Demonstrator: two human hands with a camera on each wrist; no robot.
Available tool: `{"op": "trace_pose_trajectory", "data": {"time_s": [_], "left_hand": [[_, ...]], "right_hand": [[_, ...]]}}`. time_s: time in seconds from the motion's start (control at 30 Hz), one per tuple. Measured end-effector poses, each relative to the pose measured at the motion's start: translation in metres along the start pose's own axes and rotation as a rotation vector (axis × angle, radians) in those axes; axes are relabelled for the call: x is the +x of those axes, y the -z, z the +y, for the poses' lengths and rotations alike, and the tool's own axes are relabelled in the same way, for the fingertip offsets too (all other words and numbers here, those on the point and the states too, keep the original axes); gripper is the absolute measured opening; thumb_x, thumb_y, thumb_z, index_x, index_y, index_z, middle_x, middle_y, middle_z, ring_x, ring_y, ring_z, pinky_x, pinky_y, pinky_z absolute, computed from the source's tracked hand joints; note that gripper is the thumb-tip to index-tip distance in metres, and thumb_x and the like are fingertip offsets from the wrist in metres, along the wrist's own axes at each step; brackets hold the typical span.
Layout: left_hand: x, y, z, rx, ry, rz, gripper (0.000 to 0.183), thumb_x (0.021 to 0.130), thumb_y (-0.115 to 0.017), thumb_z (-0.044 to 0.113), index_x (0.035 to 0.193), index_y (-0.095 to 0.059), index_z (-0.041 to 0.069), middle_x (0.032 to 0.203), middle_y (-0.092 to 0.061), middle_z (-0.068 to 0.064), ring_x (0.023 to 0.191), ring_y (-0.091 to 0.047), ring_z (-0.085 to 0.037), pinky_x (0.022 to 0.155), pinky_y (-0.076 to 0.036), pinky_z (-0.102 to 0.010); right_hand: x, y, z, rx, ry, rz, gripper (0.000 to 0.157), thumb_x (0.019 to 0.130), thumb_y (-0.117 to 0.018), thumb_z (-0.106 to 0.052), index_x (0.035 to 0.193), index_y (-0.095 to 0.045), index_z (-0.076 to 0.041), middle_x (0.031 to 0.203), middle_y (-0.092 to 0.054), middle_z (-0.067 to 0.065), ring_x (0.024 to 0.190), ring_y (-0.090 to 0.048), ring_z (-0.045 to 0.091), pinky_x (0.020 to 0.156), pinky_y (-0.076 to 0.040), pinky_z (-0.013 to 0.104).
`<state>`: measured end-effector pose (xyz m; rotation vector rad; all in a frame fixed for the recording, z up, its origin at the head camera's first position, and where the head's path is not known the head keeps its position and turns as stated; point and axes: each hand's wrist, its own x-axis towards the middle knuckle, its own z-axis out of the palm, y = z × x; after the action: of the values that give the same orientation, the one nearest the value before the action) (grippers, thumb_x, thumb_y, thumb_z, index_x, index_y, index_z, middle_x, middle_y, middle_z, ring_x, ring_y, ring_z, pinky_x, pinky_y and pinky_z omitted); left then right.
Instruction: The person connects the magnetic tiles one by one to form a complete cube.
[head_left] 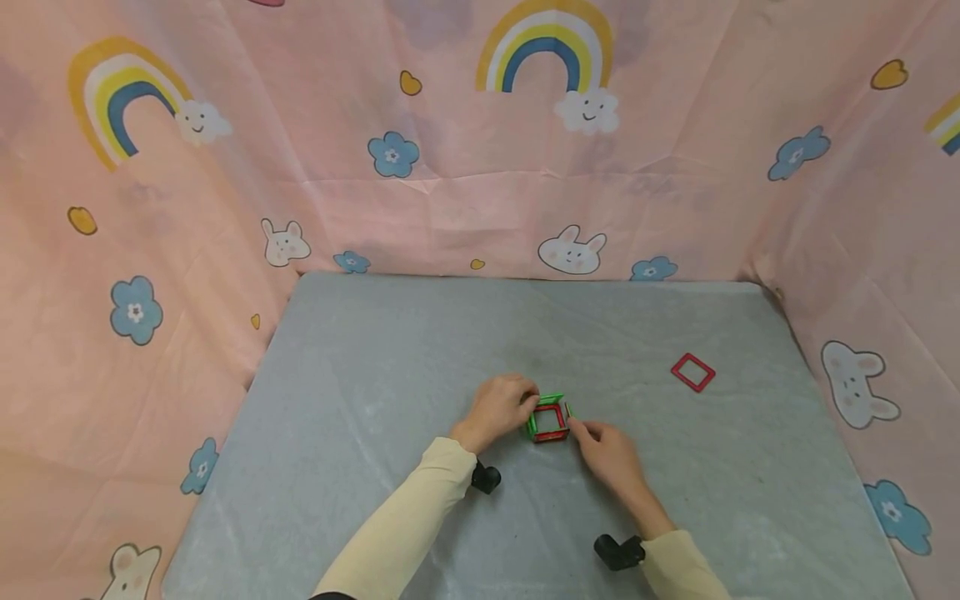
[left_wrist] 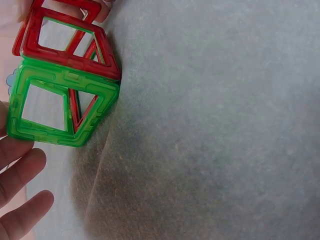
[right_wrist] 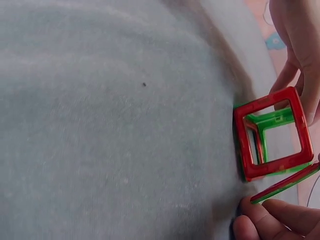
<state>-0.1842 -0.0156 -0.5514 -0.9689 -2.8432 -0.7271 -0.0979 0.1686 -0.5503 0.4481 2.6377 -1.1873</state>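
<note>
A small open-topped box of magnetic tiles [head_left: 551, 436] stands on the grey cloth, built from red and green square frames. My left hand [head_left: 501, 408] holds its left far corner; in the left wrist view its fingers [left_wrist: 22, 172] lie by the green tile [left_wrist: 45, 135], the others spread below. My right hand [head_left: 609, 454] pinches a magnetic tile with red and green edges [right_wrist: 285, 184] at the box's right side. That tile leans outward, its lower end apart from the red front tile [right_wrist: 241, 135]. Whether its far end touches the box cannot be told.
A single red square tile [head_left: 678, 367] lies flat on the cloth to the right, beyond my right hand. Grey cloth [head_left: 375, 350] covers the table, and a pink patterned curtain [head_left: 450, 200] rises along its back and sides.
</note>
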Motion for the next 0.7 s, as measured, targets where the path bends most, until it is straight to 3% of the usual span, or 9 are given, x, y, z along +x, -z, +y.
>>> {"op": "trace_pose_trajectory", "data": {"time_s": [0.5, 0.7], "left_hand": [[0.000, 0.000, 0.000, -0.001, -0.009, 0.009, 0.012, 0.094, -0.066, 0.020, 0.093, -0.077, 0.016, 0.087, -0.071, 0.004, 0.074, -0.063, -0.009, 0.064, -0.049, -0.022], [0.000, -0.001, -0.002, -0.002, -0.018, 0.012, 0.011, 0.093, -0.066, 0.019, 0.094, -0.077, 0.017, 0.087, -0.071, 0.004, 0.075, -0.063, -0.008, 0.065, -0.049, -0.023]], "right_hand": [[0.010, -0.003, -0.005, 0.017, -0.022, -0.053, 0.058, 0.103, -0.042, -0.044, 0.128, -0.061, 0.004, 0.128, -0.060, 0.024, 0.118, -0.054, 0.042, 0.096, -0.043, 0.056], [0.013, 0.007, 0.000, 0.041, -0.014, -0.057, 0.052, 0.103, -0.043, -0.039, 0.128, -0.061, 0.004, 0.126, -0.061, 0.024, 0.119, -0.054, 0.042, 0.097, -0.042, 0.055]]}}
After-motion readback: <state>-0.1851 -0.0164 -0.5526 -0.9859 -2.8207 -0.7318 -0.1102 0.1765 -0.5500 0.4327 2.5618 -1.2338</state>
